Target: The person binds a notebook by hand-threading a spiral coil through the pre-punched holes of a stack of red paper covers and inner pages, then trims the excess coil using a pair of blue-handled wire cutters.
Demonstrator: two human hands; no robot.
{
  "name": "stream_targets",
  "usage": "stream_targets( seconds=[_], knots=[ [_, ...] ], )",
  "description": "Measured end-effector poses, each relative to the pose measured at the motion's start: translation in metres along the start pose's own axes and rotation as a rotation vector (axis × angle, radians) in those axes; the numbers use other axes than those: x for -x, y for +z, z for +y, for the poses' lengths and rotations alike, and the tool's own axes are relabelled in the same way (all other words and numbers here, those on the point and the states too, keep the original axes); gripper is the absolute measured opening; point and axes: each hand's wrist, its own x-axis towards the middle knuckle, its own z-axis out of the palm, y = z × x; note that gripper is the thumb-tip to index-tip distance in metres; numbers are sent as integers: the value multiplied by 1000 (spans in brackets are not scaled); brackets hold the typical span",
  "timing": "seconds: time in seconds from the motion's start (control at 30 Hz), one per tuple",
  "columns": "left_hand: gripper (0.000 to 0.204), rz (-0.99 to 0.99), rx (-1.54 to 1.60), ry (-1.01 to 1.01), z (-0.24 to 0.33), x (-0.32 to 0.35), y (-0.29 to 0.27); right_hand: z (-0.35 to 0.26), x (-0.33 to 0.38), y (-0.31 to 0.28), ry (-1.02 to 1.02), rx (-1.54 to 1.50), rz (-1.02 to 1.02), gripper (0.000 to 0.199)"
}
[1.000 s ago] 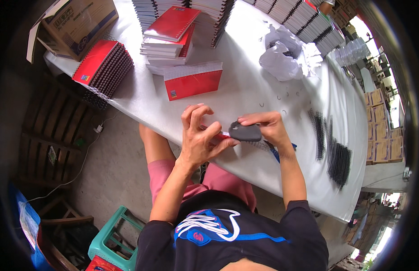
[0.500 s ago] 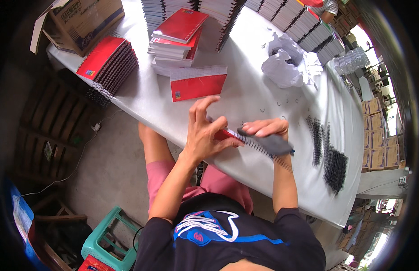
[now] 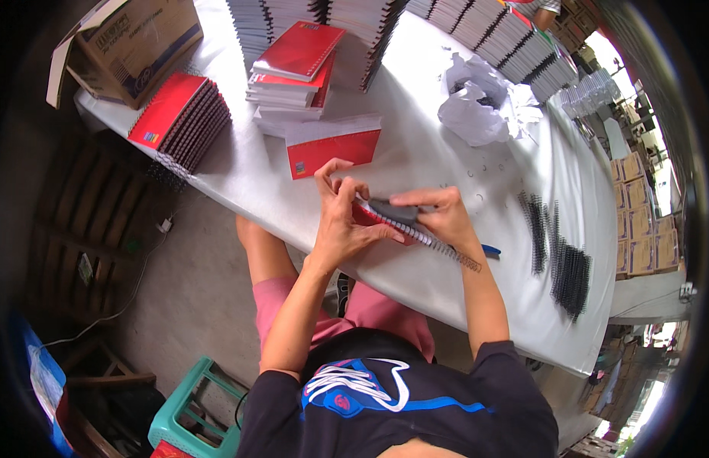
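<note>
My left hand (image 3: 340, 223) grips a red-covered notebook (image 3: 366, 217) at the near side of the table, its fingers bent over the top and the thumb along the side. A dark wire coil (image 3: 444, 249) runs through the notebook's edge, and its loose tail sticks out past the end toward my right wrist. My right hand (image 3: 446, 217) is closed on a dark grey, flat pad-like piece (image 3: 394, 211), laid along the coiled edge. Just beyond lies another red notebook (image 3: 333, 149) with its white pages partly showing.
Red notebooks stand stacked at the left (image 3: 175, 114) and behind (image 3: 297, 57). A cardboard box (image 3: 133, 49) sits at the far left corner. Crumpled white plastic (image 3: 476, 111), loose black coils (image 3: 570, 278) and a blue pen-like thing (image 3: 491, 249) lie on the table (image 3: 415, 156). A green stool (image 3: 186, 401) stands lower left.
My right hand has moved left along the coil with the grey piece, closer to my left hand. The blue pen-like thing now shows more plainly beside my right wrist.
</note>
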Motion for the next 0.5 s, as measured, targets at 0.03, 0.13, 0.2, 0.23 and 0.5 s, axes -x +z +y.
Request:
stream_targets(
  seconds=[0.03, 0.13, 0.2, 0.23, 0.5],
  knots=[
    [73, 13, -20, 38, -1, 2, 0, 5, 0, -3, 5, -83, 50, 32],
    [84, -8, 39, 4, -8, 0, -2, 4, -6, 0, 102, 17, 31, 33],
    [89, -30, 219, -89, -13, -5, 0, -2, -15, 1, 195, 215, -30, 34],
    [90, -43, 184, -78, -15, -5, 1, 9, -16, -2, 129, 113, 62, 36],
    [91, -86, 195, -166, -13, -1, -1, 2, -19, 6, -101, -399, -6, 37]
  ],
)
